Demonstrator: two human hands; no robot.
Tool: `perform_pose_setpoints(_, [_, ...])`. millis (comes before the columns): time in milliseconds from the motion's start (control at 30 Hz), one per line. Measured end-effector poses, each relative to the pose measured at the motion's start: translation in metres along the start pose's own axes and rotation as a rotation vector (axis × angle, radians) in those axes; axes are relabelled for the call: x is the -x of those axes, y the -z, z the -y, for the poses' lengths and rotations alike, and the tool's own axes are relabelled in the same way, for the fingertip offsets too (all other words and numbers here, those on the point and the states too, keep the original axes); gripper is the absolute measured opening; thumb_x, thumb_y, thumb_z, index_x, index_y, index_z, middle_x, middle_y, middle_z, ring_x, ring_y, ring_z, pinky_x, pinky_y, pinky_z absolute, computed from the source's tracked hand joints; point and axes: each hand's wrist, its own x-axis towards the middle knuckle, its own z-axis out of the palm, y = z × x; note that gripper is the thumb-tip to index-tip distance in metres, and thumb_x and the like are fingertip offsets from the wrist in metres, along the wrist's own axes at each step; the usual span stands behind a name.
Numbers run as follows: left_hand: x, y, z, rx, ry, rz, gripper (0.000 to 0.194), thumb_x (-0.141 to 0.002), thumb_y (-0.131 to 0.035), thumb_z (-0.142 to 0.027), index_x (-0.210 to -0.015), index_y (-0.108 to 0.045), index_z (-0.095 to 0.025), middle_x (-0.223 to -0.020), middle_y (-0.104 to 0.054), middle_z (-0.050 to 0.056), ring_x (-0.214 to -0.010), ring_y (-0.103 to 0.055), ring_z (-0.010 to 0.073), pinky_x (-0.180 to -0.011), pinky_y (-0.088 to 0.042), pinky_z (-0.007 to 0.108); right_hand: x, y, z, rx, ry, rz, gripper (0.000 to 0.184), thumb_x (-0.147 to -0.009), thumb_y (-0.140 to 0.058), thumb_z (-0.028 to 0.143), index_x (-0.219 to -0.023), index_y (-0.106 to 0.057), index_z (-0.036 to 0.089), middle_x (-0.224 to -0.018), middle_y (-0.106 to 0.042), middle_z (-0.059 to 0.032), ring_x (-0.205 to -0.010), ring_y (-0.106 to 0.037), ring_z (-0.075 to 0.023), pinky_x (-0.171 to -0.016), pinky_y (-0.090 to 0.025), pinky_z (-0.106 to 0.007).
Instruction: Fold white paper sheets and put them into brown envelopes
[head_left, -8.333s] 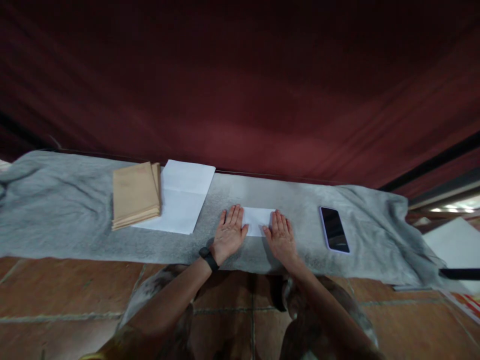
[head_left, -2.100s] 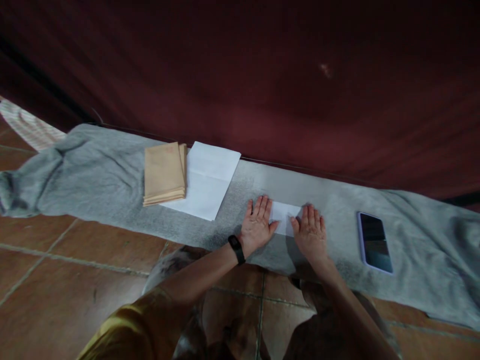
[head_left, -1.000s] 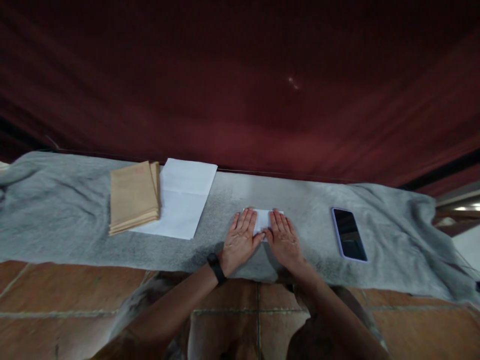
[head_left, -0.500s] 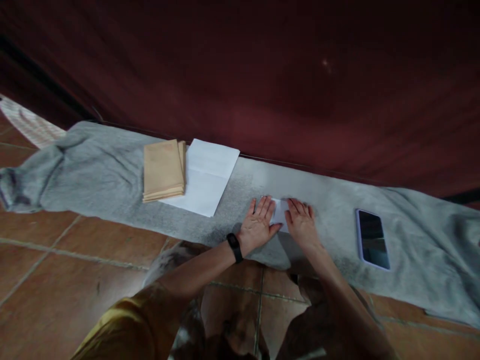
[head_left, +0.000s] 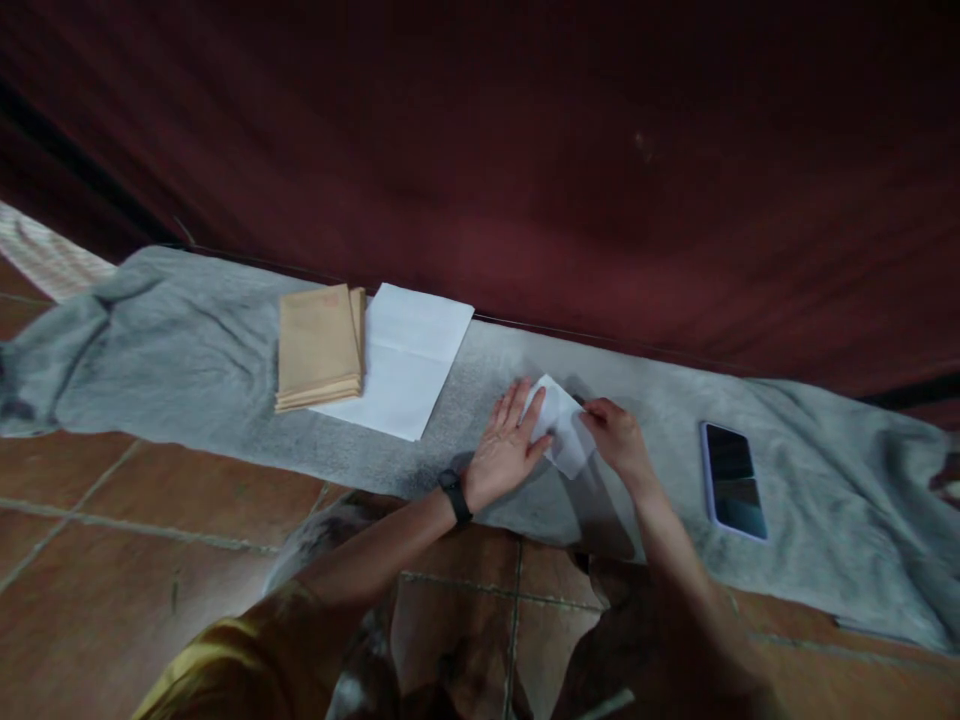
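Dark-screened phone (head_left: 733, 482) on grey cloth (head_left: 195, 350)

The right hand (head_left: 621, 440), earlier pressed flat, now has its fingers curled and pinches the right edge of the small white paper (head_left: 566, 430). The paper, previously square between both hands, now sits askew, one corner pointing away from the person, more surface exposed.

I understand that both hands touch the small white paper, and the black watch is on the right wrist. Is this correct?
Not quite: the head view shows the black watch on the wrist of the left hand. That hand and the right hand do touch the small white paper.
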Motion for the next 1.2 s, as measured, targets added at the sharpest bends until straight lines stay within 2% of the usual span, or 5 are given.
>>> perform_pose_setpoints(167, [-0.018,0.002,0.010,0.656,0.320,-0.052,0.075,-0.099,-0.047,-0.037,-0.160,-0.008,-0.017,-0.147,-0.053,0.016,-0.130,-0.056,0.0242,-0.104,-0.050,0.042,0.006,0.003,0.006,-0.614,-0.312,-0.011,0.037,-0.069,-0.073,0.054,-0.080,-0.061,0.021,-0.071,-0.065,0.0008,-0.064,-0.059,-0.0168,-0.057,-0.043,-0.027])
perform_pose_setpoints(400, [-0.020,0.003,0.017,1.225,0.466,0.076,0.041,-0.080,-0.070,-0.038,-0.113,-0.067,-0.014,-0.102,-0.075,0.008,-0.082,-0.068,0.0208,-0.075,-0.053,0.033,0.024,-0.007,0.027,-0.960,-0.427,0.181,0.045,-0.062,-0.084,0.051,-0.092,-0.068,0.021,-0.089,-0.075,-0.0035,-0.077,-0.068,-0.0199,-0.067,-0.052,-0.029])
perform_pose_setpoints(633, [-0.022,0.008,0.023,1.085,0.378,0.282,0.024,-0.077,-0.066,-0.028,-0.098,-0.068,-0.016,-0.088,-0.073,0.003,-0.075,-0.063,0.0181,-0.067,-0.047,0.027,0.015,0.002,0.022,-0.915,-0.422,0.081,0.044,-0.061,-0.086,0.051,-0.085,-0.074,0.018,-0.083,-0.077,-0.0066,-0.074,-0.070,-0.0214,-0.063,-0.055,-0.029])
perform_pose_setpoints(933, [-0.036,0.020,0.044,0.957,0.440,-0.027,0.029,-0.074,-0.070,-0.030,-0.101,-0.064,-0.019,-0.071,-0.064,-0.003,-0.060,-0.057,0.0137,-0.056,-0.041,0.024,0.023,0.016,0.019,-0.827,-0.521,0.331,0.037,-0.064,-0.087,0.043,-0.085,-0.074,0.015,-0.073,-0.075,-0.0066,-0.059,-0.067,-0.0154,-0.055,-0.056,-0.024])
perform_pose_setpoints(1200, [-0.040,0.015,0.048,0.545,0.314,0.040,0.025,-0.080,-0.065,-0.017,-0.104,-0.069,-0.020,-0.087,-0.070,0.003,-0.078,-0.066,0.0194,-0.073,-0.051,0.031,0.024,0.007,0.021,-0.598,-0.521,0.384,0.012,-0.078,-0.073,0.029,-0.082,-0.069,0.018,-0.063,-0.068,0.0013,-0.050,-0.060,-0.0119,-0.046,-0.049,-0.021])
